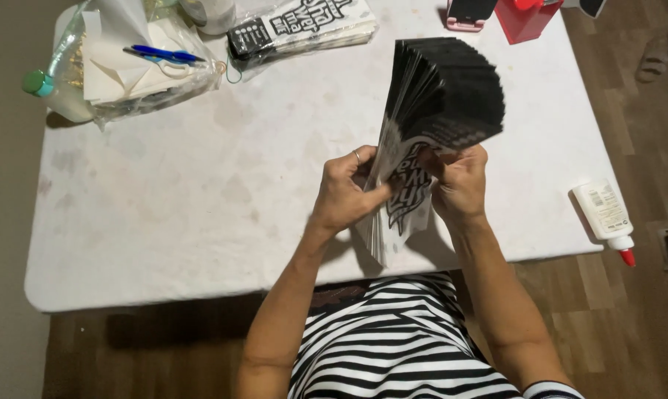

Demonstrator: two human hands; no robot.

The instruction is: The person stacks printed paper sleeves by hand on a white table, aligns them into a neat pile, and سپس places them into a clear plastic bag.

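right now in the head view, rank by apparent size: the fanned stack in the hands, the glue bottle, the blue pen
1. fanned stack, though nearest the camera
2. glue bottle
3. blue pen

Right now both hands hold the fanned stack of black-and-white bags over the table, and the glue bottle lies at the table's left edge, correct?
Not quite. The head view shows the glue bottle at the table's right edge. Both the left hand and right hand do hold the fanned stack.
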